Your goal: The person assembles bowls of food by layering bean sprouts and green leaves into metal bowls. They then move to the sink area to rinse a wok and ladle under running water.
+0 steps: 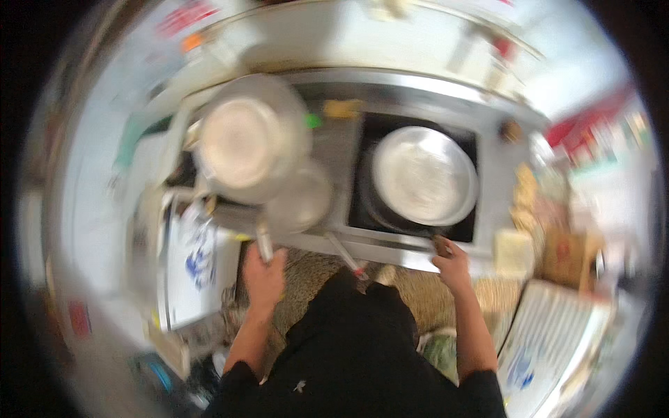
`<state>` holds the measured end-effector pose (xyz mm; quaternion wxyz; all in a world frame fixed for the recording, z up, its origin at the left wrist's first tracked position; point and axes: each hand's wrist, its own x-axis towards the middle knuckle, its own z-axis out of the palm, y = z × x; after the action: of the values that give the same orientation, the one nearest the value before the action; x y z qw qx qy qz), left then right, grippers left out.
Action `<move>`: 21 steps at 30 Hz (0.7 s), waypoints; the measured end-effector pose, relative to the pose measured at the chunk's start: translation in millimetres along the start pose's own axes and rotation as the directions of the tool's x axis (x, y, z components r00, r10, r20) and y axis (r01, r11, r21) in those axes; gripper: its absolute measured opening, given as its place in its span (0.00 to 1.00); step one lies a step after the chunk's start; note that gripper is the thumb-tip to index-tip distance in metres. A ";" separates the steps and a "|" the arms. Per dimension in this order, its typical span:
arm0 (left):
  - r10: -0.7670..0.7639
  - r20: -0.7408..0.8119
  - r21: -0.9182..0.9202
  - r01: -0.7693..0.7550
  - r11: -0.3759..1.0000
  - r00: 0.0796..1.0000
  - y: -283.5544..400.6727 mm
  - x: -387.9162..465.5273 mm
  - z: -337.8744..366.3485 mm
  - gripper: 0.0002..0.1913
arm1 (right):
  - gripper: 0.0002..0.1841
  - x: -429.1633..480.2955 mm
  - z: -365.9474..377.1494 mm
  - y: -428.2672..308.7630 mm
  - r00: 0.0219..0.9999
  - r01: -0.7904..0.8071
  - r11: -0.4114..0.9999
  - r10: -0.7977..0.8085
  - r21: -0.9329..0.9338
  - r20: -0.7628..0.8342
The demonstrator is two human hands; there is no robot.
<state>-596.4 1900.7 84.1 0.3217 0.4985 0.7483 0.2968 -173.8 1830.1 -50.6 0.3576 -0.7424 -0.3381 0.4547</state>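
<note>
My left hand [265,274] is closed around the pale handle [265,244] of a metal pan or pot. That round metal pan [238,143] is over the left part of the metal counter, blurred. A smaller round metal vessel [299,201] lies beside it, partly overlapped. My right hand [453,261] grips the dark handle [442,247] of a shallow silver pan [426,176], which stands over the black square cooktop [363,209]. A slender handle with a red end [347,256] juts over the counter's front edge between my hands. Blur hides the fine details.
The metal counter [486,157] runs across in front of me. White foam-like boxes stand low at the left [193,271] and right [549,334]. A cardboard box [564,258] and a pale square container [514,253] are at the right. A yellow cloth-like item [342,108] lies behind.
</note>
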 end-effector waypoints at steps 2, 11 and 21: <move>-0.057 -0.039 -0.015 0.057 0.998 0.998 -9.5 -8.1 -5.2 0.16 | 0.29 17.0 14.5 -11.5 1.000 -0.009 0.997 0.007 0.079 0.025; -0.019 -0.118 -0.083 0.009 0.997 0.993 -41.3 1.9 -47.0 0.17 | 0.25 -1.0 13.2 -99.5 0.875 -0.401 0.730 0.126 0.554 0.468; -0.089 -0.260 -0.221 0.030 0.975 0.961 -134.6 99.7 -143.6 0.19 | 0.24 -32.4 183.1 -268.6 0.916 0.029 0.995 -0.065 0.095 0.395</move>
<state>-812.2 1932.3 51.3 0.2781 0.3932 0.7633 0.4307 -400.8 1982.8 128.1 0.3244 -0.6100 -0.4012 0.6015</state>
